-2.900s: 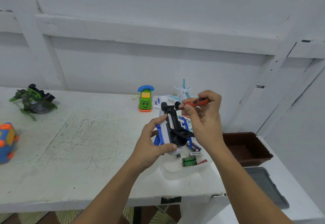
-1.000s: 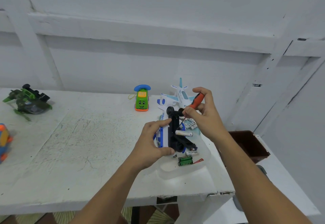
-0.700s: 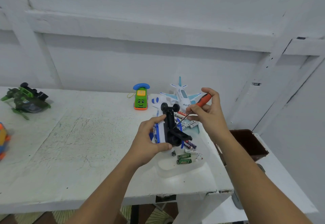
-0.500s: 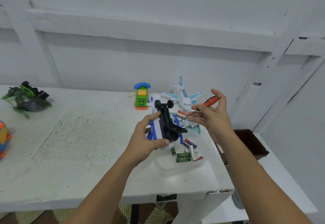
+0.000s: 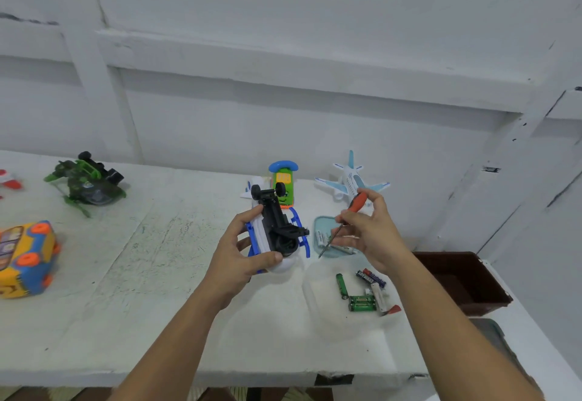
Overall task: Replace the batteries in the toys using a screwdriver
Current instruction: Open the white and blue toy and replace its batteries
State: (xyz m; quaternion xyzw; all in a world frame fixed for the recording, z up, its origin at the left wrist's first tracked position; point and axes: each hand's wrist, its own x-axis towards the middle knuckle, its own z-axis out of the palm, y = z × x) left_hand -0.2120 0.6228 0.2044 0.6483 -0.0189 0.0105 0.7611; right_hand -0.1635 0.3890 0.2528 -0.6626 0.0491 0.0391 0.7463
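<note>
Bright, even, diffuse light, soft faint shadows, slight overall blur, wide-angle bending at edges.

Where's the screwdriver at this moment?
Head view, right of centre: the screwdriver is pinched in the right hand, tip down over the light blue tray, clear of the toy in the left hand.

I can read nothing here: print on the white cylindrical batteries (image 5: 320, 238) and the blue-and-red batteries (image 5: 371, 278) is too blurred.

Glossy plastic toy (image 5: 273, 234), table (image 5: 126, 274) — rough, painted
</note>
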